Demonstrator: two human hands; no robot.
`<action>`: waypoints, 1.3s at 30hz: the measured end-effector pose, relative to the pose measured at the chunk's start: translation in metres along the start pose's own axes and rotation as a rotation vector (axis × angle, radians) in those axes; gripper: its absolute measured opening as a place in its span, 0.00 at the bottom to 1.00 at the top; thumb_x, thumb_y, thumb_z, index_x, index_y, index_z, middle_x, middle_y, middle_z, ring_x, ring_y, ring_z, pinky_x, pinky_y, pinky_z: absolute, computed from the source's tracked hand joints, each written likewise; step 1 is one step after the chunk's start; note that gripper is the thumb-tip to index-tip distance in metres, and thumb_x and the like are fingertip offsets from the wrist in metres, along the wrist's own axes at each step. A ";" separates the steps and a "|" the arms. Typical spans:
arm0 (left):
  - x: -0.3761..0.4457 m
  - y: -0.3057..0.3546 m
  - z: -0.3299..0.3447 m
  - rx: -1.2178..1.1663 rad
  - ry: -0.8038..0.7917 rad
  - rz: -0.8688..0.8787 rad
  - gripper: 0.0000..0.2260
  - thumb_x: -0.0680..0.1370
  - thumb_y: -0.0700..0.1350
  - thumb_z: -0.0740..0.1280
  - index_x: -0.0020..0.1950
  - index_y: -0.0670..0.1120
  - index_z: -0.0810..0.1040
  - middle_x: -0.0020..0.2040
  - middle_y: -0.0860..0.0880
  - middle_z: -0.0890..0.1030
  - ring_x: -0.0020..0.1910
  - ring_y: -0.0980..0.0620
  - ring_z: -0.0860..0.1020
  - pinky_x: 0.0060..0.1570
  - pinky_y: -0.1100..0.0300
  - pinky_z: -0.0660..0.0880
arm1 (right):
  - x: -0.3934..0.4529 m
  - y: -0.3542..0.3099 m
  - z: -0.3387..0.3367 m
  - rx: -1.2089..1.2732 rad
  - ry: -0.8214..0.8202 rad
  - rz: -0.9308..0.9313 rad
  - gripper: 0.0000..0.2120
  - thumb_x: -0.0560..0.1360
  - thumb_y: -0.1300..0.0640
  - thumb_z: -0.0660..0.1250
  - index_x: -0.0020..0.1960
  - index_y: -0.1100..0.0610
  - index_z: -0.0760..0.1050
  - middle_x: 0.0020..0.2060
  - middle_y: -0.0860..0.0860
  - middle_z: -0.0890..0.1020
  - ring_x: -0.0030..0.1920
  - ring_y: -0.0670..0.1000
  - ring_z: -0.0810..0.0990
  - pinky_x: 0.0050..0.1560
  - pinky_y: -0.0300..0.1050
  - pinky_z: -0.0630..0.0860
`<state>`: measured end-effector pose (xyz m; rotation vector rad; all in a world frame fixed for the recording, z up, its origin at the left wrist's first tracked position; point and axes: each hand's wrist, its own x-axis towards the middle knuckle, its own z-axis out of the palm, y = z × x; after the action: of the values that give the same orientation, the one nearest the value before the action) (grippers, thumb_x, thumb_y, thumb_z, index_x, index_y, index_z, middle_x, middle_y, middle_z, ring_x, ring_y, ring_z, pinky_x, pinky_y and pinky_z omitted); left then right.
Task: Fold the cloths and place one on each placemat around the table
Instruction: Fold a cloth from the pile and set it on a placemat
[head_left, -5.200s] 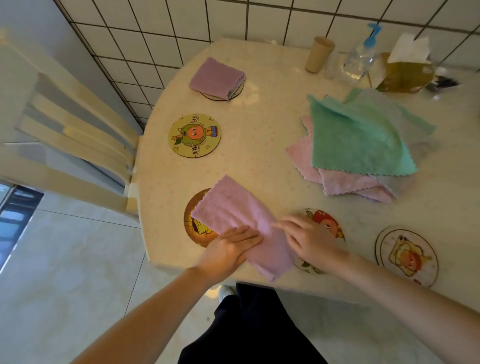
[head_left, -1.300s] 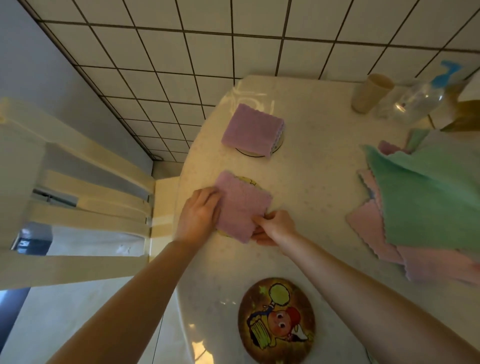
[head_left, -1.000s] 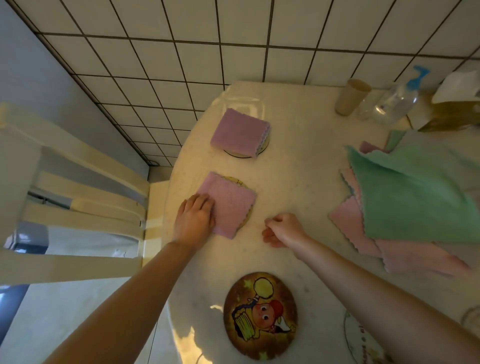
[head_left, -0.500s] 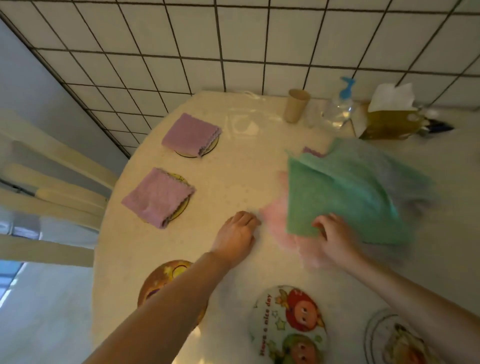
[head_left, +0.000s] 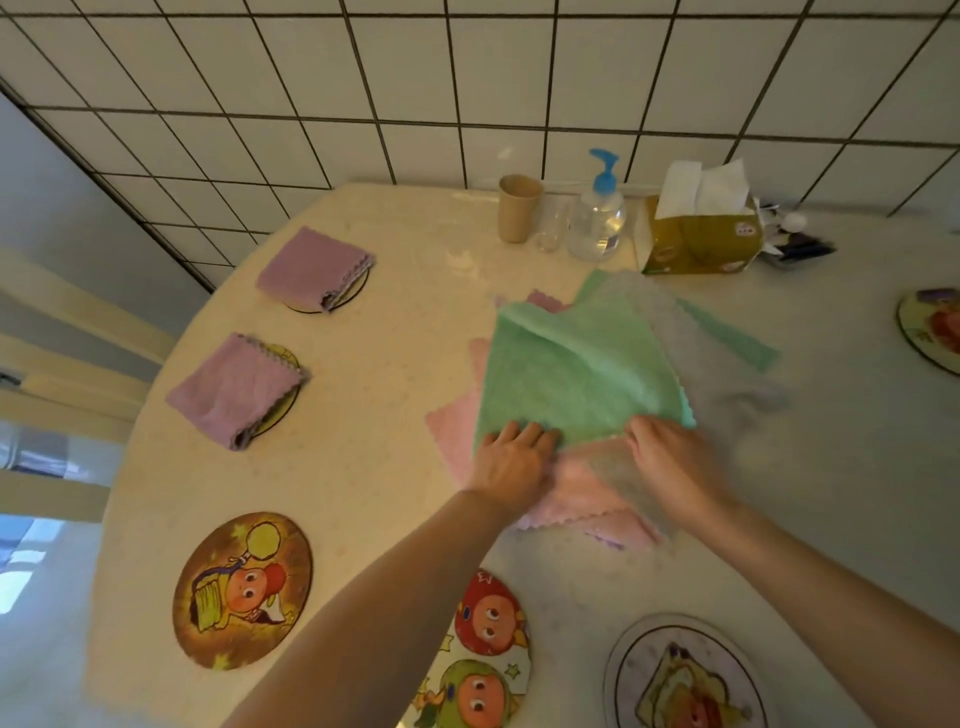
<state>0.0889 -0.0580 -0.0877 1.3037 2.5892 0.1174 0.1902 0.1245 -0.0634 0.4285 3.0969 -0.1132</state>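
At the far left of the table (head_left: 395, 332), two folded purple cloths are already set down: one (head_left: 311, 273) on a placemat near the wall, the other (head_left: 234, 389) on a placemat just in front of it, each overhanging its mat. Nearer the front edge, a round brown placemat (head_left: 243, 590) is seen bare, with a second bare placemat (head_left: 475, 660) partly hidden behind the left forearm and a third (head_left: 685, 675) to its right.

In the middle lies the loose pile of unfolded cloths. The green cloth (head_left: 576, 374) sits on top, with pink cloths (head_left: 571, 488) and a grey one showing beneath it. The left hand (head_left: 511, 460) is laid on the near left corner of the green cloth, fingers fairly straight and pressing down rather than curled round anything. The right hand (head_left: 675, 457) is placed at the near right edge; its fingertips appear tucked at the hem, but whether the cloth is pinched cannot be told, since the fingers are blurred.

The cloth is judged to be light, soft and limp, liable to drag its neighbours along. It would best be taken by its two near corners, so that only the top layer is lifted.

At the far right, another placemat (head_left: 935, 327) is cut off by the frame.
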 end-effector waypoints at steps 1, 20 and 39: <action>0.005 0.001 -0.003 -0.017 -0.016 -0.034 0.23 0.77 0.51 0.63 0.72 0.50 0.67 0.65 0.50 0.73 0.61 0.45 0.72 0.55 0.52 0.70 | 0.004 -0.002 -0.008 0.044 0.023 0.000 0.14 0.63 0.64 0.77 0.39 0.57 0.72 0.31 0.55 0.78 0.29 0.58 0.79 0.25 0.47 0.72; -0.068 -0.143 -0.175 -0.579 0.761 -0.415 0.07 0.77 0.35 0.60 0.50 0.44 0.75 0.44 0.48 0.78 0.43 0.49 0.75 0.43 0.55 0.71 | 0.081 -0.111 -0.120 0.485 0.236 -0.223 0.11 0.76 0.53 0.61 0.54 0.59 0.71 0.48 0.59 0.79 0.46 0.61 0.79 0.42 0.54 0.75; -0.386 -0.162 -0.010 -0.536 0.030 -0.311 0.13 0.75 0.35 0.67 0.57 0.46 0.82 0.52 0.55 0.82 0.56 0.60 0.71 0.45 0.84 0.61 | -0.146 -0.237 0.000 0.396 -0.502 -0.268 0.09 0.75 0.56 0.66 0.55 0.50 0.80 0.48 0.46 0.83 0.48 0.45 0.80 0.45 0.40 0.71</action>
<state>0.1812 -0.4634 -0.0384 0.7086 2.4913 0.7174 0.2662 -0.1430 -0.0439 -0.0238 2.6031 -0.7213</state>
